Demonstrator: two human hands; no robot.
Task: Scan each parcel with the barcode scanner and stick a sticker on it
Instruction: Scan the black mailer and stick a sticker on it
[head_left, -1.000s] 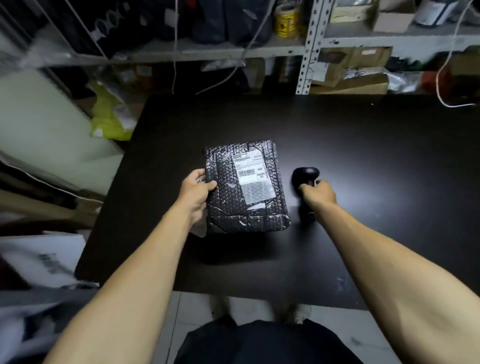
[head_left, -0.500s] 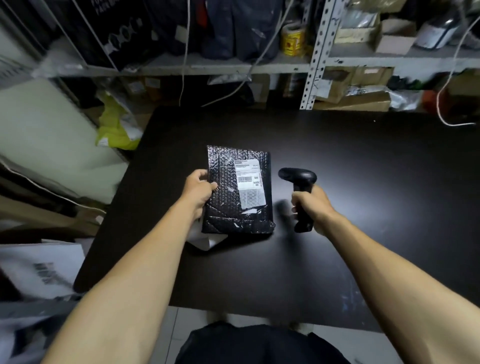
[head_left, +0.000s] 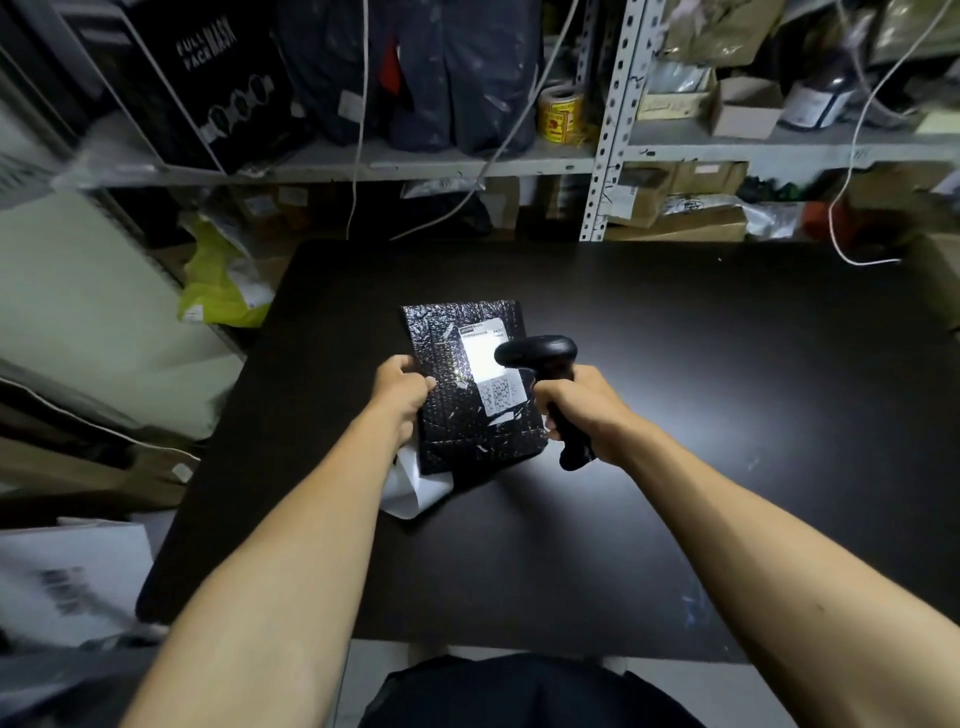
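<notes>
- Black bubble-wrap is covering the parcel (head_left: 470, 384), a flat rectangular packet with a dimpled, glossy skin that is catching specks of light.
- White shipping label (head_left: 491, 371) is sitting on the parcel's upper face; its upper part is glaring under a bright patch of light, and a honeycomb-patterned code block is showing lower down.
- Left hand (head_left: 402, 397) is gripping the parcel's left edge, thumb on top and fingers curled beneath, holding it tilted above the table.
- White sheet (head_left: 413, 486), smooth and curled, is hanging below the left hand and under the parcel's near corner; whether the hand is pinching it too cannot be told.
- Right hand (head_left: 582, 410) is clenching the handle of the black barcode scanner (head_left: 550, 379), a matte plastic pistol shape whose rounded head is hovering over the label's right side, just beside the parcel's right edge.
- Dark, smooth table (head_left: 675, 467) is spreading beneath both hands, with a pale glow lying on it near the scanner.
- Grey metal shelving (head_left: 605, 156) with perforated uprights is standing behind the table, crowded with cardboard boxes, dark bags and a yellow label roll (head_left: 561, 111).
- White cables are hanging down over the shelves, and a yellow-green bag (head_left: 218, 280) is lying at the table's far left.
</notes>
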